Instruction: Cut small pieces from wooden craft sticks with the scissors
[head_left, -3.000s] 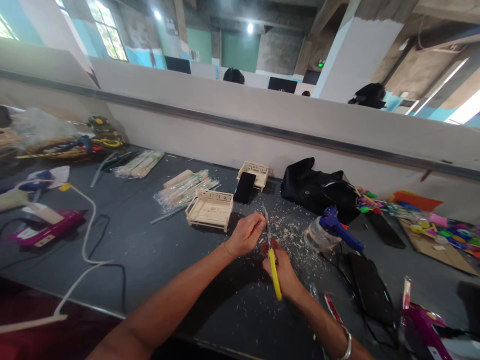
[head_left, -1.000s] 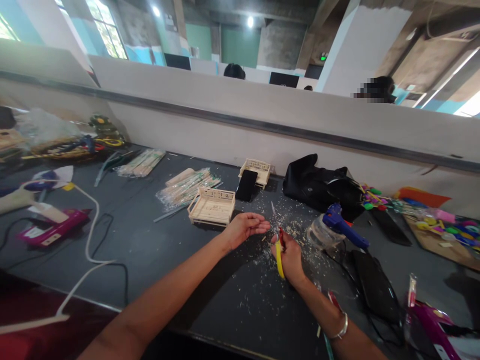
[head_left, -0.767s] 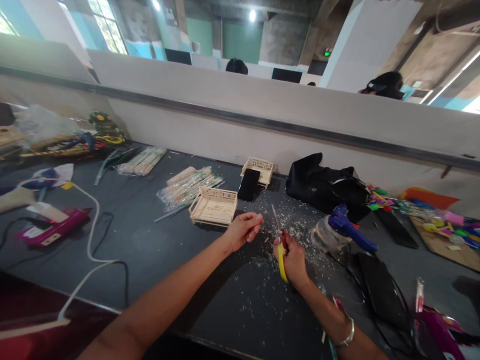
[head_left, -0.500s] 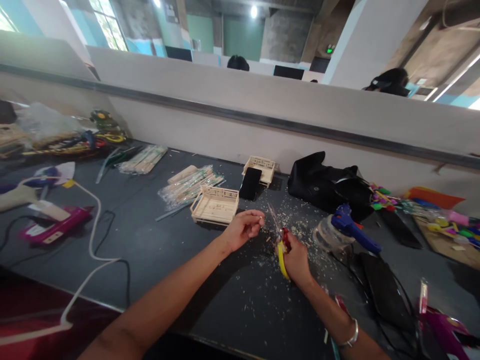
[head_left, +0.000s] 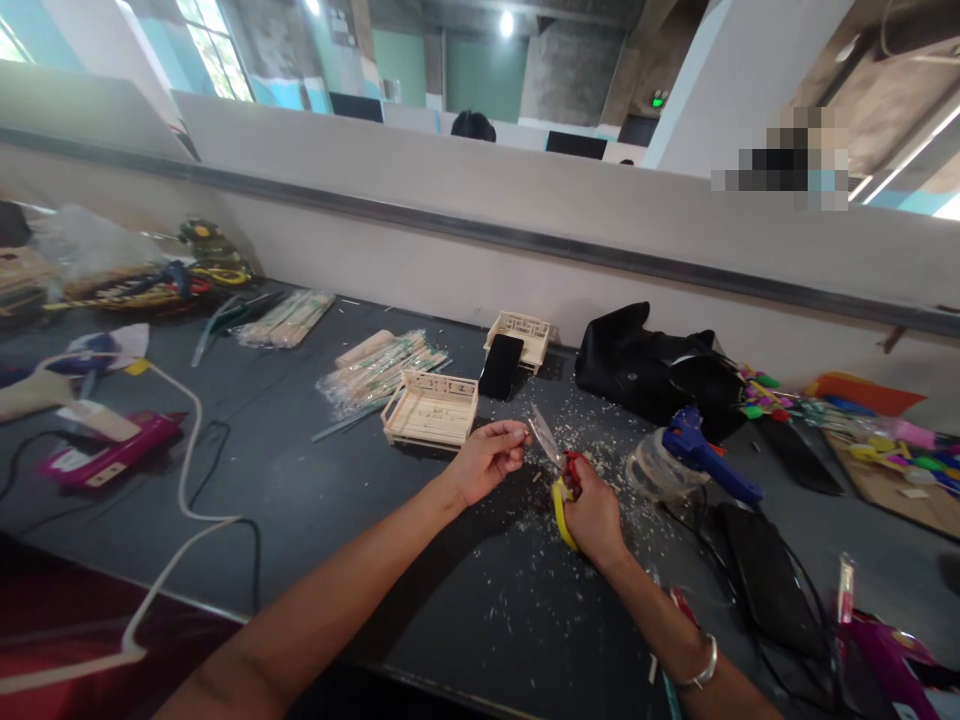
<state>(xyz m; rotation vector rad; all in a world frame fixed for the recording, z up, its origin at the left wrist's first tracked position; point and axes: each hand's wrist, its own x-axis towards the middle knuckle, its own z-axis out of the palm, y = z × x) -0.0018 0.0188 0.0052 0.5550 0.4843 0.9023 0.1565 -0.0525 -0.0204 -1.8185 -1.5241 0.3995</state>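
Near the middle of the dark desk, the person's two hands work close together, with a narrow gap between them. The right hand grips a pair of scissors, which have yellow and red handles; the blades point away from the body and slant to the left, their tips just beside the other hand's fingertips. The left hand has its thumb and fingers drawn together in a pinch; whether a small piece sits between them, I cannot tell. Pale wood chips lie scattered on the surface under and around the scissors.

Just beyond the left hand stands a small wooden model seat with a slatted base and an openwork back. A second wooden model is farther back, near the partition, and a black phone overlaps its front corner. Bagged wooden sticks lie to the left of the phone. Right of the chips, a blue glue gun rests over a clear container, with a black bag behind. A silver bracelet circles the right wrist.
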